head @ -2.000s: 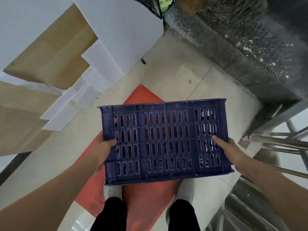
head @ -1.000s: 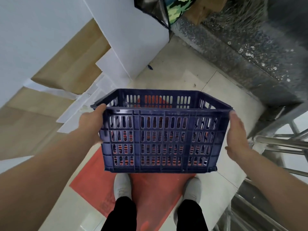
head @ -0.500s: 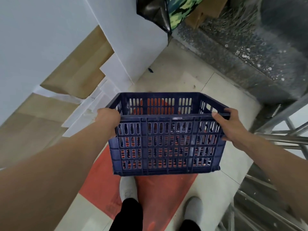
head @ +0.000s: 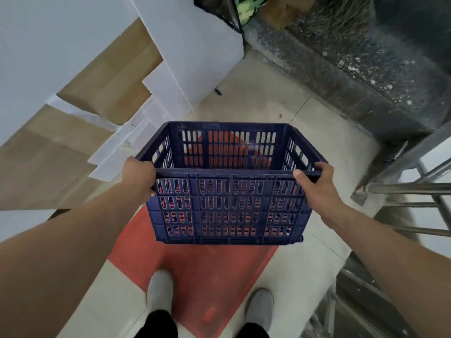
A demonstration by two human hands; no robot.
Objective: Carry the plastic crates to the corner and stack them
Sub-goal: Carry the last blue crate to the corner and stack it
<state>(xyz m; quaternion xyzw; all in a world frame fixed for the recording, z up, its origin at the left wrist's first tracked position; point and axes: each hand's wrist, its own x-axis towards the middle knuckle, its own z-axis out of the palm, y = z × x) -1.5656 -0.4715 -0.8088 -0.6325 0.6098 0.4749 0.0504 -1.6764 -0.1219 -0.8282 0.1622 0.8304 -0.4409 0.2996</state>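
A dark blue slotted plastic crate [head: 229,208] hangs upright in front of me, above the floor, its open top facing up and nothing inside. My left hand [head: 138,178] grips the near left corner of its rim. My right hand [head: 317,182] grips the near right corner, thumb over the top edge. Through the slots I see the red mat [head: 195,269] under it. Both my shoes stand at the mat's near end.
White boards [head: 188,52] and brown cardboard [head: 107,79] lean along the left. A dark speckled stone ledge [head: 341,69] runs along the right. Metal rails [head: 415,191] stand at the right edge. Pale floor tile [head: 263,98] lies ahead in the corner.
The crate has turned from bottom-toward-me to upright, open side up. Both hands moved from its sides to the near rim corners. I have stepped slightly forward.
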